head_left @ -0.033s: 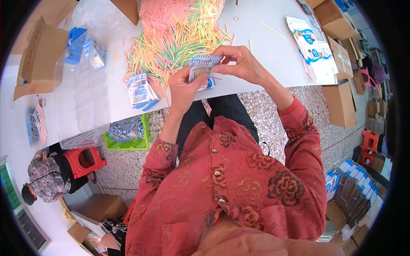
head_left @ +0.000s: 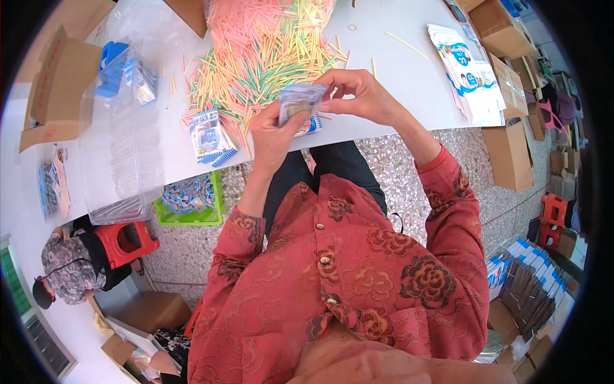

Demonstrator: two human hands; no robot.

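Observation:
My left hand [head_left: 274, 133] grips a small plastic packet [head_left: 295, 97] with a blue-striped edge, its thumb across the front. Curled around the packet's upper right edge, my right hand [head_left: 366, 101] has thumb and fingertips touching it. What the packet contains is blurred. Under it, at the table edge, part of another blue-and-white packet [head_left: 314, 124] shows. Left of my hands lie several blue-and-white striped packets [head_left: 211, 137]. A heap of thin pink, yellow and green sticks [head_left: 256, 77] spreads just beyond my hands.
Clear plastic trays [head_left: 125, 153] and an open cardboard box [head_left: 61, 89] stand on the left of the table. Flat printed bags [head_left: 464, 73] are stacked at right. A green crate [head_left: 217, 214] with packets sits on the floor. Another person [head_left: 67, 265] is at the left.
The packet has shifted very slightly left and looks more blurred. Both hands keep nearly the same place and grip.

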